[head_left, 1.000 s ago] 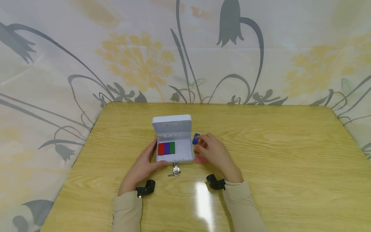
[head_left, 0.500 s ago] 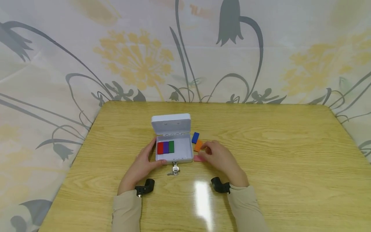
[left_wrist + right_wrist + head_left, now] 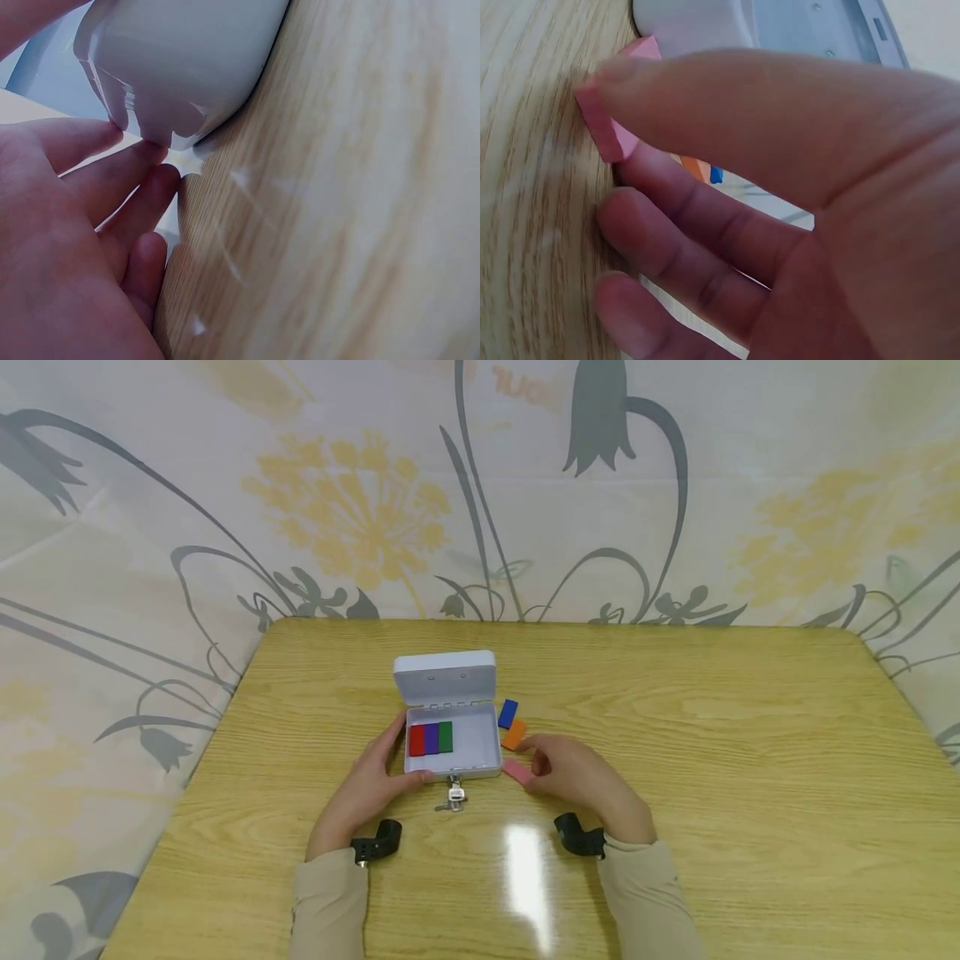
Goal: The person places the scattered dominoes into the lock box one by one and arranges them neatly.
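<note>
A white metal cash box (image 3: 477, 735) stands with its lid raised, holding red (image 3: 417, 740), purple (image 3: 431, 738) and green (image 3: 446, 737) blocks side by side at its left. My left hand (image 3: 367, 787) holds the box by its left end, thumb on the front rim; in the left wrist view, fingertips touch the box wall (image 3: 180, 60). Right of the box, my right hand (image 3: 583, 774) pinches a pink block (image 3: 515, 770) between thumb and index finger. The pink block (image 3: 600, 124) sits at an angle, its near end under the thumb in the right wrist view.
An orange block (image 3: 515, 735) and a blue block (image 3: 508, 713) lie on the table just right of the box. Keys (image 3: 456, 795) hang from the lock at its front. The wooden table (image 3: 750, 777) meets a flower-patterned backdrop (image 3: 525, 510) behind.
My right hand has drawn back from near the orange and blue blocks and lowered onto the pink block, which has turned askew. My left hand stays on the box.
</note>
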The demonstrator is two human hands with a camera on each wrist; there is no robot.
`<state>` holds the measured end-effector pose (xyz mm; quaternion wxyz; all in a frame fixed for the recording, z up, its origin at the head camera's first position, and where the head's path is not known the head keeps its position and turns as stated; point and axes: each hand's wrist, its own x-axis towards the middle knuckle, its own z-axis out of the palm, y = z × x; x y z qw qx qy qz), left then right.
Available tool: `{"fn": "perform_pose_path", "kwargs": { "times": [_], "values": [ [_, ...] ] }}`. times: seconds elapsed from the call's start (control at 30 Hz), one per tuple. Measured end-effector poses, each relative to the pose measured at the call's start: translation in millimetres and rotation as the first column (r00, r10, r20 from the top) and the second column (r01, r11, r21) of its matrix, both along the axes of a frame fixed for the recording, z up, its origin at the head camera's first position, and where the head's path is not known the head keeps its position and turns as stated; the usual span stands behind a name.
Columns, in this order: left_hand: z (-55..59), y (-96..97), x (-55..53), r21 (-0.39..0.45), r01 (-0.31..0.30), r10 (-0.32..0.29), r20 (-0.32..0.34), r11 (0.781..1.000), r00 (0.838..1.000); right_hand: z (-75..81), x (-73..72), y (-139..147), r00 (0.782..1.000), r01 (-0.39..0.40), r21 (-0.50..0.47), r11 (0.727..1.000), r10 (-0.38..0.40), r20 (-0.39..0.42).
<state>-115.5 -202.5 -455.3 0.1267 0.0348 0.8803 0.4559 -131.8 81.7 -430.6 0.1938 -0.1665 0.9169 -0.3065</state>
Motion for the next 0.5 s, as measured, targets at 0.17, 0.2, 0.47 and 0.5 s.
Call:
{"fn": "perform_pose_path", "kwargs": {
  "times": [0.17,0.2,0.47,0.5],
  "values": [
    [1.8,-0.2,-0.7,-0.013,0.007,-0.007,-0.003,1.0,1.0,2.1,-0.4,-0.4,0.998,-0.053,0.007,0.999,0.053,0.016],
    [2.3,-0.1,-1.0,-0.017,0.004,-0.004,-0.005,1.0,1.0,2.9,-0.5,-0.7,0.998,-0.062,0.01,0.998,0.062,0.02],
    [3.0,0.3,0.0,0.0,0.005,-0.005,0.0,1.0,1.0,2.0,0.2,-4.6,0.993,-0.122,0.025,0.992,0.122,-0.005],
    [2.5,0.5,0.5,0.005,0.007,-0.007,0.002,1.0,1.0,1.1,0.8,-4.9,0.992,-0.124,0.023,0.992,0.124,-0.007]
  ]
}}
